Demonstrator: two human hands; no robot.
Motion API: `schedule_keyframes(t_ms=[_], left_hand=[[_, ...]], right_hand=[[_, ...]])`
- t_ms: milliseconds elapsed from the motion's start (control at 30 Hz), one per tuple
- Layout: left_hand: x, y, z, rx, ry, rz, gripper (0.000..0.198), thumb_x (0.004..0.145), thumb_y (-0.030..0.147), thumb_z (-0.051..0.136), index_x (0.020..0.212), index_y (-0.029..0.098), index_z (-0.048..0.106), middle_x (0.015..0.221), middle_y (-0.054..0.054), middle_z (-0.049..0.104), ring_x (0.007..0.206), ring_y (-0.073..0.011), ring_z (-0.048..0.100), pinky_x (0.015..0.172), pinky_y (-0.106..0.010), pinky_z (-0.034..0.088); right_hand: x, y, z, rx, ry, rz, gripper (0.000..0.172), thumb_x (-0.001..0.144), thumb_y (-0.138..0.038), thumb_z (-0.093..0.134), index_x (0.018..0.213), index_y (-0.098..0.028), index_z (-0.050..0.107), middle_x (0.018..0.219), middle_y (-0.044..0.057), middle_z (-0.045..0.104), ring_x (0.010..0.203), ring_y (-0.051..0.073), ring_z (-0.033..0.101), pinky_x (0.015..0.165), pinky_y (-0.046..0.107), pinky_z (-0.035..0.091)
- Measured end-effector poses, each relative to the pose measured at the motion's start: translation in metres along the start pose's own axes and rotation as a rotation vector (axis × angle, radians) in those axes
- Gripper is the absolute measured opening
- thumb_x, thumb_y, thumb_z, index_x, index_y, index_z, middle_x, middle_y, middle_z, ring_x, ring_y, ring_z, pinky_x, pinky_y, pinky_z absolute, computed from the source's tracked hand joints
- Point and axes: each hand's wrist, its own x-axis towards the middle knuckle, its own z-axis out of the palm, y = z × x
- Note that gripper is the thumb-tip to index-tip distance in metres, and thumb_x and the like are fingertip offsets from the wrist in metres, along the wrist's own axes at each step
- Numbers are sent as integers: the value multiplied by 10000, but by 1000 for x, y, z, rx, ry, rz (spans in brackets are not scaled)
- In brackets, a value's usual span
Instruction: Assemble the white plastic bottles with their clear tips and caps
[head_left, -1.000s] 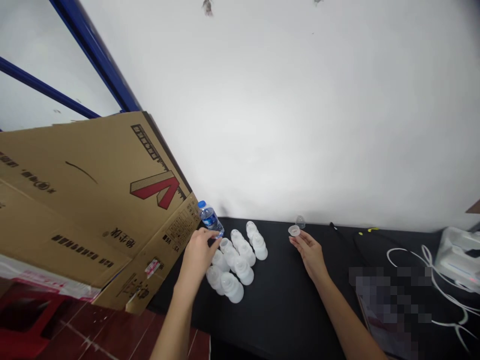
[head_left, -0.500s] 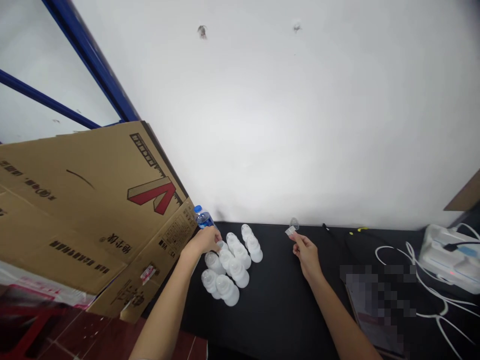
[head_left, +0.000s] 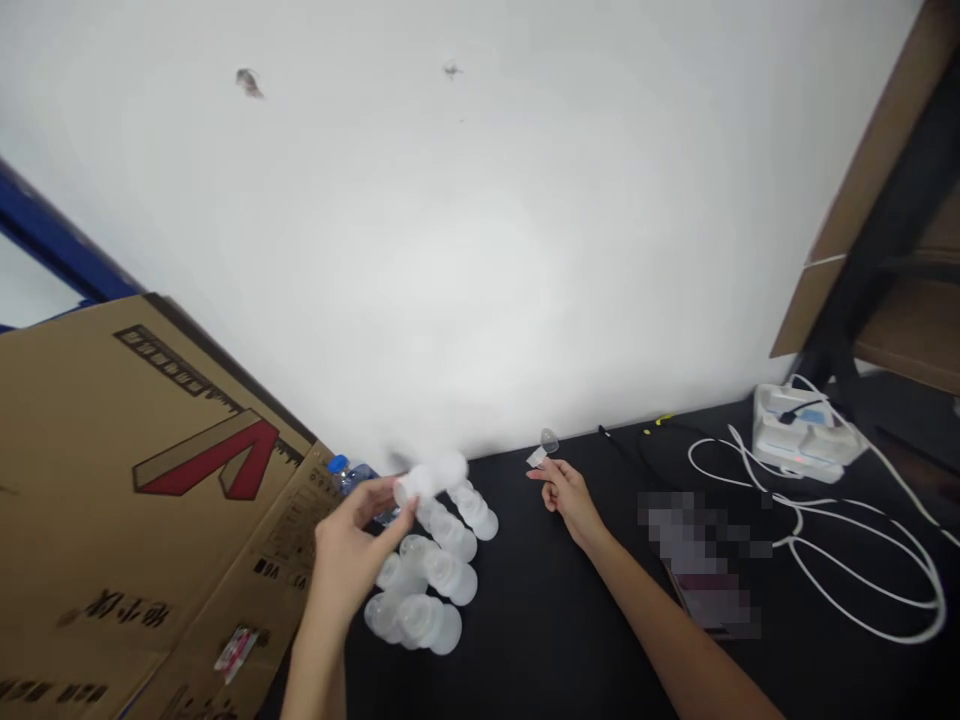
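My left hand (head_left: 351, 540) is closed on a small white plastic bottle (head_left: 444, 473), fingers and thumb at one end. The bottle lies tilted sideways in the air, blurred, above several similar bottles (head_left: 450, 577) that stand close together on the black table. Between the thumb and fingers of my right hand (head_left: 570, 498) is a small white label (head_left: 537, 457), pinched at its edge. Just behind the label, a clear domed cap (head_left: 550, 440) rests near the wall. A drink bottle with a blue cap (head_left: 339, 464) is partly hidden behind my left hand.
A large cardboard box (head_left: 195, 540) stands along the left side. To the right lie a pixelated flat object (head_left: 697, 570), looping white cables (head_left: 810, 545) and a white power strip (head_left: 806, 430). A white wall (head_left: 480, 250) rises behind the black table (head_left: 547, 620).
My left hand has lifted a white bottle out of the group and tipped it sideways. My right hand still pinches the label. The camera view has turned to the right.
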Motion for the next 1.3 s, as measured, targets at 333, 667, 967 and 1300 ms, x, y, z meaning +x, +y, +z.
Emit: schedule_keyframes(t_ms=[333, 667, 967, 1300], left_hand=[[-57, 29, 174, -366, -254, 30, 350, 941, 346, 745, 1254, 226, 645, 1193, -114, 794, 1064, -266, 791, 944, -408, 637], [-81, -15, 231, -464, -120, 1, 509, 974, 476, 739, 1404, 220, 649, 1421, -164, 677, 1359, -357, 624, 1173, -505, 463], [-71, -34, 238, -741, -83, -370, 591, 904, 646, 768, 1245, 228, 529, 973, -39, 651, 740, -197, 686, 614, -287, 525], [-67, -30, 236, -901, -313, -472, 591, 892, 687, 754, 1148, 160, 669, 607, 22, 643, 466, -97, 484, 469, -197, 329]], right_hand=[[0, 20, -1, -57, 45, 59, 551, 710, -696, 890, 858, -209, 679, 568, -40, 616, 400, 120, 496, 348, 228, 277], [-1, 22, 3, -52, 206, -47, 411, 667, -497, 941, 775, -208, 669, 626, 2, 709, 485, 144, 590, 431, 233, 397], [8, -4, -19, 84, 226, -33, 478, 639, -514, 1000, 914, -190, 779, 797, 19, 737, 539, 89, 548, 425, 205, 368], [10, -14, -18, 255, 158, 8, 484, 688, -530, 1006, 690, -191, 661, 672, -48, 553, 491, 43, 350, 391, 196, 242]])
